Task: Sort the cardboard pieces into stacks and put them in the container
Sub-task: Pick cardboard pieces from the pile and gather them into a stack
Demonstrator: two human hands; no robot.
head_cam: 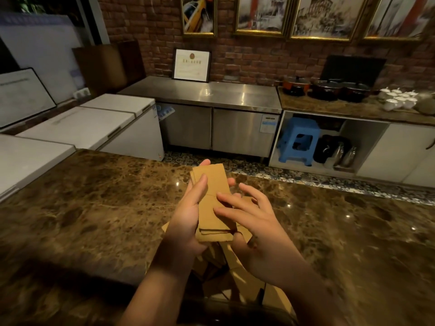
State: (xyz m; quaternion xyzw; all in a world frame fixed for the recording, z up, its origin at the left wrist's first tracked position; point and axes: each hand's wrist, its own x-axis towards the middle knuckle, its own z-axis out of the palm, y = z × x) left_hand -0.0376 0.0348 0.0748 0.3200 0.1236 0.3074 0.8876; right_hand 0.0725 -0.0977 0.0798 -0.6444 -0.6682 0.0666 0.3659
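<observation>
The left hand pinches a small cardboard stack; the right hand, fingers spread, squares it. Loose pieces below on the counter remain unsorted; no container visible.

A dim kitchen room with a brick wall

A brown marble counter lies under the hands. Far ahead, a brick wall holds gold-framed pictures. Below them stands a shiny steel cabinet. White freezers sit ahead to the left. Ahead to the right are pots, white cups, and a blue stool on the patterned floor.
</observation>
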